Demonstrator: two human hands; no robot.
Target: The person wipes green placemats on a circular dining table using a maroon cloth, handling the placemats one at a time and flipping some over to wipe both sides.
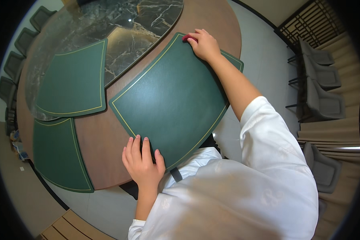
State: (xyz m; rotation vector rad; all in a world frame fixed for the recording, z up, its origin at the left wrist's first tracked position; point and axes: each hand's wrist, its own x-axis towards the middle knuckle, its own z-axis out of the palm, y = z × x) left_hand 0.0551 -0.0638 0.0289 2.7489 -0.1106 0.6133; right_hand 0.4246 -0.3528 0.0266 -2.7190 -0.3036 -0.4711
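Note:
A large green placemat (168, 92) with a thin gold border lies in front of me on a round wooden table (96, 148). My left hand (143, 160) rests on the mat's near left corner, fingers stretched out and holding nothing. At the far edge of the same mat, my right hand (204, 43) is closed around a small dark red cloth (189, 38). Most of the cloth is hidden under the fingers, and it touches the mat's far corner. Beyond my right forearm shows the corner of another green mat (234, 61).
A dark marble turntable (152, 24) covers the table's middle, with a green mat (74, 82) lying partly over its edge. A further green mat (60, 156) lies at the table's left. Grey chairs (324, 100) line the right wall; more chairs (14, 66) stand at far left.

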